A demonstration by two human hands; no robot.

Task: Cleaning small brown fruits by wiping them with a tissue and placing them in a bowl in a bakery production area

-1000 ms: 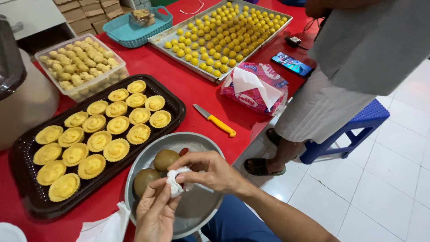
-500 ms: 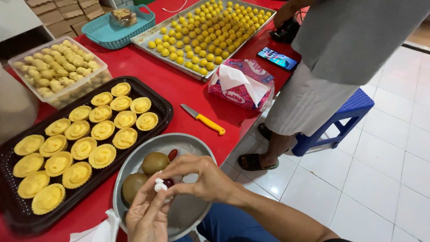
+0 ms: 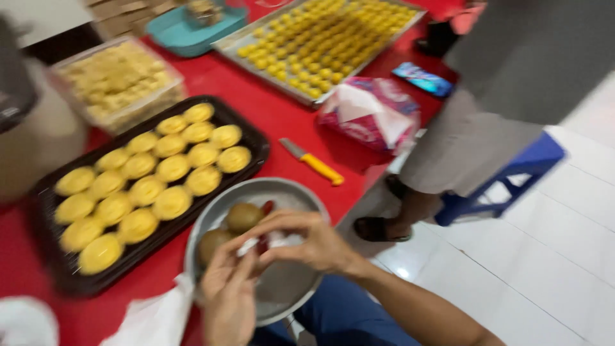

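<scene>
Noted a swing of the view since half a second before, with the table's contents shifted rightward in view and blurred, yet both hands kept together over the same bowl. Found at far left a black tray (image 3: 256, 138) of round yellow tarts (image 3: 157, 168), and behind it a clear box (image 3: 115, 77) heaped with pale pastries. Saw a crumpled white sheet (image 3: 154, 317) at the near table edge, just left of the left hand (image 3: 227, 295). Found that hand raised from below, fingers narrowed to a pinch on a white scrap (image 3: 282, 241), apparently tissue or peel, too blurred to tell which. Made out a small red fruit (image 3: 262, 245) between the two hands, directly above the metal bowl (image 3: 282, 186), with brown kiwis (image 3: 243, 216) lying inside by the far wall. Found the right hand (image 3: 314, 243) arched over from the right, fingertips closed tight on the red fruit. Judged the fruit light, soft-skinned and probably slick, easily bruised; best gripped gently at its sides with the fingertips, not squeezed. Judged the scrap limp and nearly weightless. Saw farther right a yellow-handled knife (image 3: 314, 163) flat on the red table, then a soft tissue pack (image 3: 371, 115), a baking sheet (image 3: 327, 41) of small yellow balls behind, a phone (image 3: 423, 78), and another person (image 3: 512, 83) standing beside a blue stool (image 3: 512, 179).
</scene>
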